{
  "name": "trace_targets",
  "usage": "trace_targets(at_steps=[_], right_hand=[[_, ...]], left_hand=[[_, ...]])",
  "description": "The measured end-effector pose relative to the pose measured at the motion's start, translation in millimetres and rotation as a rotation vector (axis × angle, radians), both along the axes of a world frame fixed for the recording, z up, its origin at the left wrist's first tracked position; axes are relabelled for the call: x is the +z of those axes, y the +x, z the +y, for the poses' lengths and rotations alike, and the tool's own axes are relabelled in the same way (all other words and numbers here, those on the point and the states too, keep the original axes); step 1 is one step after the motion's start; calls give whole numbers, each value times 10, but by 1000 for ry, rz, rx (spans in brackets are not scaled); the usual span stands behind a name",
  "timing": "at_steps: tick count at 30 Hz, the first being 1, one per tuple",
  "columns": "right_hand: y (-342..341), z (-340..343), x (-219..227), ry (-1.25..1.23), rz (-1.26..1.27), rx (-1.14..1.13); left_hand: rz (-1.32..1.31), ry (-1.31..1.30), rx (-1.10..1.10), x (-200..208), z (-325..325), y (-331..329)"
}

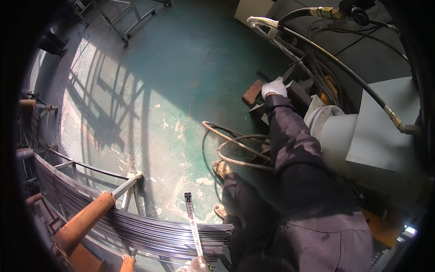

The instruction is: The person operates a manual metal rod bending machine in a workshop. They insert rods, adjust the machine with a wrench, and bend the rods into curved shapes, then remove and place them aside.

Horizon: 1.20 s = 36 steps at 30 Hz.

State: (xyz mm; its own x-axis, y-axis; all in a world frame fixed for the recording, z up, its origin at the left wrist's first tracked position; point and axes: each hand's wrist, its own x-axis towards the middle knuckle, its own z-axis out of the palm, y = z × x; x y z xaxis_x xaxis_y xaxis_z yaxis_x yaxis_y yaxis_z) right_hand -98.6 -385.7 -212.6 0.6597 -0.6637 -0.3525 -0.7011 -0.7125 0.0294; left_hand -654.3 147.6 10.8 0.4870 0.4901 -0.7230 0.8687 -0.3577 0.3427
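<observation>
The worker's two hands are well apart. Reading the floor ahead as a dial with twelve straight forward, the left hand (pixel 198 264) is at six, cut off by the lower edge of view, and seems closed on the tape measure (pixel 195 229). Its blade sticks out towards twelve, crossing above a bundle of thin metal rods (pixel 154 233), with the hooked tip reaching past them, free of any support I can see

The gloved right hand (pixel 274 87) is at about one, arm stretched far out, beside a reddish-brown block (pixel 252 92) and other clutter; whether its fingers grip anything I cannot tell. That long reach, I'd say, could tip the body off balance, and the unsupported blade could buckle, or whip back if the grip on it slackened

Just ahead of the shoe (pixel 221 169) lie loops of hose (pixel 225 136), an easy snag if a foot came forward without a glance down. The rods run off towards eight on a rack with an orange roller (pixel 84 222); their uneven ends, close by the trouser leg, could catch the cloth if the worker turned. At three stands a white machine (pixel 385 118), a striped hydraulic hose (pixel 345 66) arching over the right arm's side; lifting that arm carelessly might knock it. Away at eleven is a wheeled metal frame (pixel 136 18), too distant to matter much
</observation>
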Motion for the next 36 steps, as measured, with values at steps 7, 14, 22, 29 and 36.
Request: trace_targets(at_steps=[7, 14, 22, 29, 36], right_hand=[[-1636, 2280, 169, 291, -572, -356], [-4088, 4152, 1390, 1109, -503, -296], [-6676, 3008, 3822, 1468, -419, 343], [-8352, 1572, 5013, 1395, -1163, -407], [-10160, 497, 5074, 993, -1358, -482]], left_hand=[[-170, -315, 439, 128, 299, -1197], [-343, -179, -56, -64, 998, -2053], [-707, -154, -595, 1226, 769, -1615], [-1007, -202, -1025, 1906, -40, -1388], [-1288, -189, -1516, 2263, -1759, -1687]])
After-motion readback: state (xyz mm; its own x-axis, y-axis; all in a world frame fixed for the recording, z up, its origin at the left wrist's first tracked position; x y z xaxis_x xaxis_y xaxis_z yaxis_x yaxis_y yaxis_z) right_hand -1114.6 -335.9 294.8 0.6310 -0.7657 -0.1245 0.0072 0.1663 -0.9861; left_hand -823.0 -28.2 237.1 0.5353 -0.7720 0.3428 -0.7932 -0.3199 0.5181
